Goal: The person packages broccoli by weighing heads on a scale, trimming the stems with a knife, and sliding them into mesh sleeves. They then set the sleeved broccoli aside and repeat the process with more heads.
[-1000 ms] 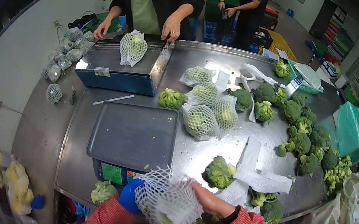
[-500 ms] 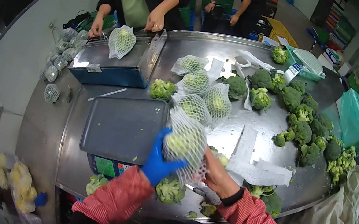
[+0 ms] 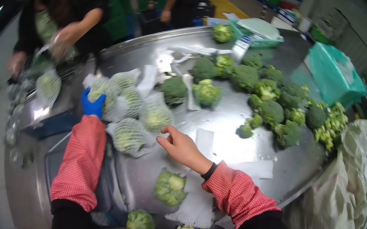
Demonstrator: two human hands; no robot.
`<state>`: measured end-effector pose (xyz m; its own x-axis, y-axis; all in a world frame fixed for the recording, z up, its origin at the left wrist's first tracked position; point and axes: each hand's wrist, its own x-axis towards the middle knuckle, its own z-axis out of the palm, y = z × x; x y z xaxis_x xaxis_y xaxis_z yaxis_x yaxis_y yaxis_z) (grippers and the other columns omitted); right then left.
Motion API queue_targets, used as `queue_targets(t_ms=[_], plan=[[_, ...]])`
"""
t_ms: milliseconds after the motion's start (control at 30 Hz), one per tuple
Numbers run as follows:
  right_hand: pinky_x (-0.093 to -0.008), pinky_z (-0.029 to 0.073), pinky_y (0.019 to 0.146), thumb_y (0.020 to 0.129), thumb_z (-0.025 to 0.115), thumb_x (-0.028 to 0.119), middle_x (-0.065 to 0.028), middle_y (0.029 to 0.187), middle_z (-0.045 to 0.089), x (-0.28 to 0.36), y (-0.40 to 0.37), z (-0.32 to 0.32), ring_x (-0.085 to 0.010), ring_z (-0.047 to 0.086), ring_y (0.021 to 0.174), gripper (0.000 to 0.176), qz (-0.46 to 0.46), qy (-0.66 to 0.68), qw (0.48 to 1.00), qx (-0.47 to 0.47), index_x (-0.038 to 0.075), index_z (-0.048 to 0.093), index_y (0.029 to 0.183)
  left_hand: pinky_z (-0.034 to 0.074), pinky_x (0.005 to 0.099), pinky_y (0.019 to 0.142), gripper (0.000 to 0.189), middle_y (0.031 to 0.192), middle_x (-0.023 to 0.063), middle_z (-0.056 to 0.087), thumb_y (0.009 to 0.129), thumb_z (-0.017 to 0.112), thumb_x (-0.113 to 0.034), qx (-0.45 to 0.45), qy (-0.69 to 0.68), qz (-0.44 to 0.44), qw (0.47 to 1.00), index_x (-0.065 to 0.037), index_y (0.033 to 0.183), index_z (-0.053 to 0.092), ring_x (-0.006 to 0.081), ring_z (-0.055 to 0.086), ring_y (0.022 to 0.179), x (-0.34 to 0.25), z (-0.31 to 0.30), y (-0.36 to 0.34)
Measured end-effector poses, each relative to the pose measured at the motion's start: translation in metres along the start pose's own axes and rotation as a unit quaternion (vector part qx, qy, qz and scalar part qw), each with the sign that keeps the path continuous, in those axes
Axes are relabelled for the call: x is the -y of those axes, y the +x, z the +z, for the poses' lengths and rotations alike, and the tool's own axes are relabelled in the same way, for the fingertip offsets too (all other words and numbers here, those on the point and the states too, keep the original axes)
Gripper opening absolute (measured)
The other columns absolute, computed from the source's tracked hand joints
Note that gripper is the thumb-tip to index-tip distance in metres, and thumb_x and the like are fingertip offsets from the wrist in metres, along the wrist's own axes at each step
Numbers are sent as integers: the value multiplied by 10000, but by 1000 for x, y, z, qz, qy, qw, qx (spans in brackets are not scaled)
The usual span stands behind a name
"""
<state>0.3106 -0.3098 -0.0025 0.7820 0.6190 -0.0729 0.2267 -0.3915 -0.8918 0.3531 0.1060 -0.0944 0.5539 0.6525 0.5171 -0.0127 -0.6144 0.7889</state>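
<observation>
Steel table [image 3: 237,138] is filling most of the frame. A loose broccoli pile [image 3: 268,99] is sitting upper right, and the netted broccoli cluster [image 3: 138,107] is sitting centre-left. A co-worker [image 3: 64,17] is bending over the far edge, upper left. Left hand [image 3: 92,103], blue-gloved, is reaching to the cluster's left edge with fingers curled closed around a far netted head [image 3: 99,88], which is resting among the others. Right hand [image 3: 181,147], bare, is hovering centre frame with fingers loosely spread and gripping nothing, thumb side pointing at the near netted head [image 3: 129,135], just beside it; contact is hard to tell. A bare broccoli head [image 3: 170,187] is lying below that hand, lower centre. Judgement: the step looks like setting or sorting netted heads in the cluster. To do it well, grip through the mesh on the crown, not the loose net tail. Keep the wrapped heads apart from the unwrapped pile, and let the free hand steady the neighbours so nothing rolls.
</observation>
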Motion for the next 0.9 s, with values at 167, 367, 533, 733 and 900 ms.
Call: queue_targets(t_ms=[167,367,533,733,900], plan=[[-442,460,739,806,619,287,-187,868,568,-102,-11,-79,-352,567,831,397,-41,-293,939,-178,35,510,1094,273,361,1078,930,1445,210,274,766,695,-434,126,119,-181,968,35,1410,217,286,317,1318,124,4,42],[-366,437,686,739,673,211,-166,935,513,-146,-28,-229,-275,535,845,565,147,-637,718,-240,92,439,1239,317,379,1035,726,1320,199,442,775,702,-291,108,237,22,965,3,1347,364,294,422,1220,-41,1,-15],[-434,515,601,811,583,180,-230,970,504,-201,-30,-248,-367,553,807,390,140,-580,736,-319,85,489,1177,308,329,1023,523,1281,116,467,832,611,-48,265,-103,-15,959,-7,1312,408,219,434,1188,-187,21,-129],[-377,524,625,835,585,209,-195,832,624,-154,-49,-228,-283,624,699,413,101,-181,925,-319,21,527,1198,453,303,902,314,1045,98,618,892,549,-50,451,-279,-278,801,30,1194,515,174,588,996,-235,-18,-214],[-275,532,603,910,524,225,-74,963,616,-57,-67,-134,-139,624,727,406,184,279,934,-128,29,479,1263,428,322,946,673,1273,140,474,828,649,-88,432,-342,-328,767,-45,1390,281,199,503,1139,-263,-42,-241]])
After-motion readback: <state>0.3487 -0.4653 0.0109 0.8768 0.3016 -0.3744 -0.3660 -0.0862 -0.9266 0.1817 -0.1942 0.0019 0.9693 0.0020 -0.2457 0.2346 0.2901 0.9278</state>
